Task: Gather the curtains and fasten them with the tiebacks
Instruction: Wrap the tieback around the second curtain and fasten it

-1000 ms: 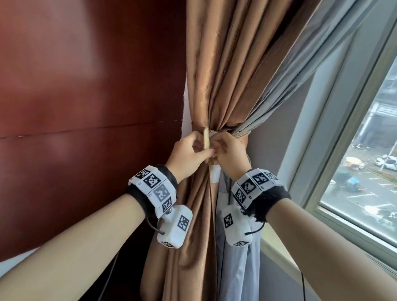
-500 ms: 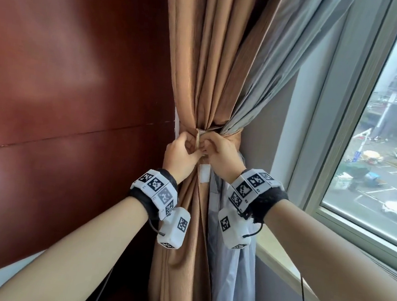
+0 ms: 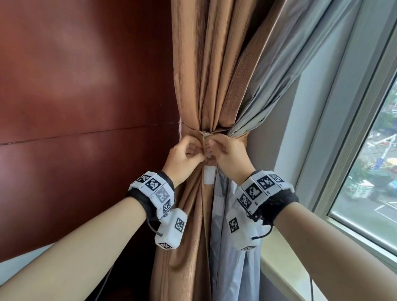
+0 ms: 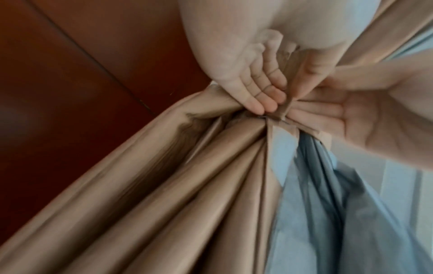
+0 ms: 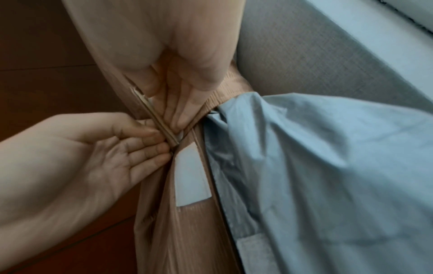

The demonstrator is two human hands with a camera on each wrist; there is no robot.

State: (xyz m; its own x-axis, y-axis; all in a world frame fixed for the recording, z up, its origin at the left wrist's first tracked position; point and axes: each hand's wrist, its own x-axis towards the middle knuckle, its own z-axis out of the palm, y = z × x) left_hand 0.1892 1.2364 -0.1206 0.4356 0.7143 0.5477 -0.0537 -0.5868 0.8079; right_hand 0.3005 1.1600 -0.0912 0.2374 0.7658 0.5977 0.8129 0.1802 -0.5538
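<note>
A brown curtain (image 3: 207, 77) with its grey-blue lining (image 3: 269, 72) hangs gathered into one bundle beside the wall. A brown tieback (image 3: 239, 137) circles the bundle at its waist. In front of the bundle its two strap ends (image 5: 159, 122) meet, seen edge-on in the right wrist view. My left hand (image 3: 199, 148) pinches them from the left and my right hand (image 3: 211, 146) from the right, fingertips almost touching. From the left wrist, my left fingers (image 4: 264, 96) press the folded strap against my right fingers (image 4: 314, 111). A white patch (image 5: 189, 178) on the curtain shows just below the joint.
A dark red wood wall panel (image 3: 79, 64) stands close on the left. The window (image 3: 387, 158) and its pale sill (image 3: 300, 288) are on the right. A white flat object (image 3: 15, 271) sits low on the left, partly behind my forearm.
Both hands stay at the tieback's joint. The strap end that stood up between my thumbs a second ago now lies lower, pressed between my fingers. My head has shifted, so the curtain sits more central.
</note>
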